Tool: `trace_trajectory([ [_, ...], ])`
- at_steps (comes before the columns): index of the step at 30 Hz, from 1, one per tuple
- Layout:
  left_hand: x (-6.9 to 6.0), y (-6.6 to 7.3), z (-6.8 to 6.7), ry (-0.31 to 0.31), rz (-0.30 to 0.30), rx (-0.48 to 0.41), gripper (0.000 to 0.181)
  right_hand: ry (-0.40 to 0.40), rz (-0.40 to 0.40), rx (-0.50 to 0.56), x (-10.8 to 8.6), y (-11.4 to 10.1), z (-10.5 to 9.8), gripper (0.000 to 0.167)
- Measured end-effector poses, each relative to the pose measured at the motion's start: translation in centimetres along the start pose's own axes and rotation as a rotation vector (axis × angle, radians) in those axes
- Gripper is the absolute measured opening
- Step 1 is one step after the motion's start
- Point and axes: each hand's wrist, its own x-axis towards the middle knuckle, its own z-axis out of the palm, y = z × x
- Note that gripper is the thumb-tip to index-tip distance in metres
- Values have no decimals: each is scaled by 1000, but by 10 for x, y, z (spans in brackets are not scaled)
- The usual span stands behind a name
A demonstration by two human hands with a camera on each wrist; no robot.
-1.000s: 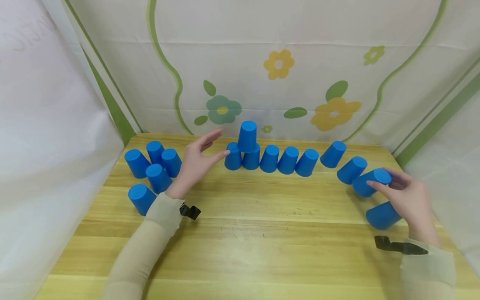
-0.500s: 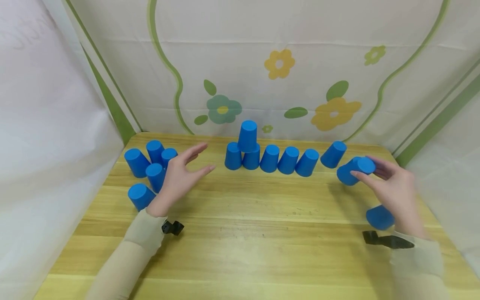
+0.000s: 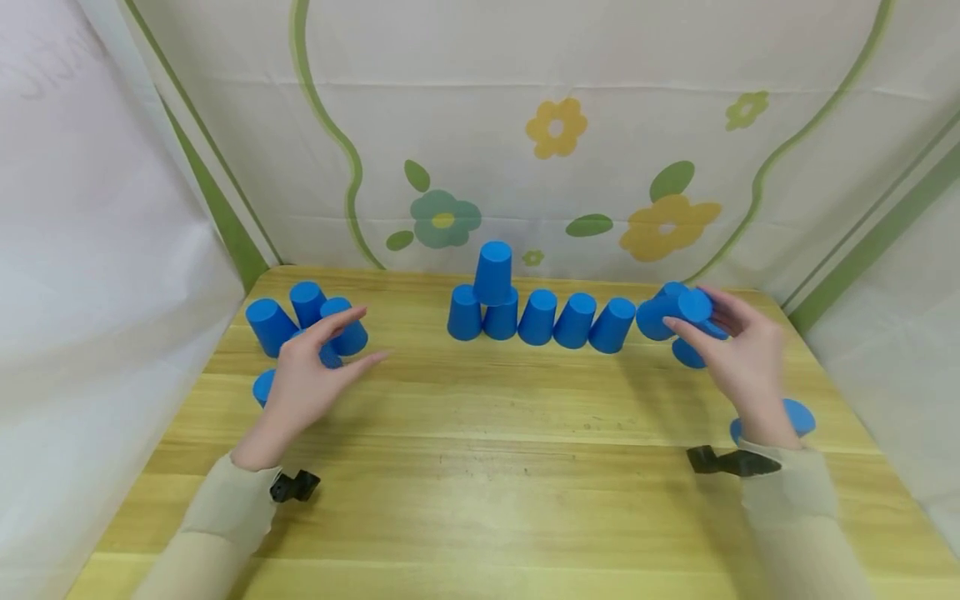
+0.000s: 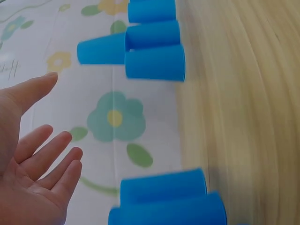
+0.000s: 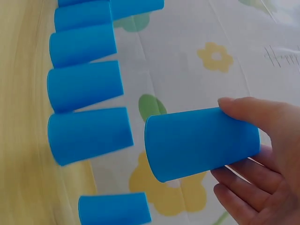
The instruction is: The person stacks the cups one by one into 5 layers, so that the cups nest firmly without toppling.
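Observation:
My right hand [image 3: 741, 354] holds a blue cup [image 5: 199, 143] by its narrow end, thumb on one side and fingers on the other. The cup is raised off the wooden table, its wide rim to the left, in front of another blue cup that it partly hides. A row of several upside-down blue cups [image 3: 537, 318] stands along the back. One more cup [image 3: 492, 273] sits on top, across the two leftmost. My left hand [image 3: 307, 375] hovers with fingers spread and thumb apart, holding nothing. Behind it is a group of several upside-down cups [image 3: 270, 327], partly covered by the hand.
On the right side, a cup [image 3: 688, 353] stands below the held one, and another [image 3: 799, 416] is mostly hidden by my right wrist. A white curtain [image 3: 480, 150] with printed flowers hangs behind the table [image 3: 495, 500]. More white cloth closes both sides.
My right hand has carried its cup leftward and away from me, from the right-hand cups toward the row. My left hand has drawn back left and nearer, away from the stacked cup.

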Motion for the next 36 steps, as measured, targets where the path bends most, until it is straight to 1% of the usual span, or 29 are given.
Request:
trace_trajectory([
  [4, -10, -6, -13, 47, -26, 11, 66, -32, -20, 7, 6, -9, 7, 63],
  [6, -14, -10, -20, 56, -44, 14, 67, -46, -40, 1, 11, -13, 12, 64],
  [10, -22, -20, -35, 57, -103, 65, 71, -78, -67, 16, 20, -19, 23, 64],
  [15, -37, -32, -58, 34, -211, 89, 77, -137, -50, 73, 28, -20, 39, 66],
  [17, -44, -37, -66, 17, -234, 92, 78, -148, -48, 90, 30, -19, 44, 67],
  [20, -53, -45, -75, -4, -242, 115, 80, -144, -46, 106, 33, -19, 50, 67],
  [22, -56, -49, -77, -23, -243, 127, 82, -140, -41, 118, 35, -19, 53, 67],
  [25, -59, -54, -78, -61, -249, 129, 84, -133, -33, 132, 39, -20, 55, 65],
  [29, -63, -60, -76, -108, -279, 118, 81, -138, -32, 141, 44, -21, 59, 64],
  [32, -66, -63, -75, -113, -300, 116, 74, -148, -38, 145, 48, -21, 62, 64],
  [36, -68, -65, -75, -95, -307, 130, 65, -155, -46, 144, 51, -20, 64, 64],
])
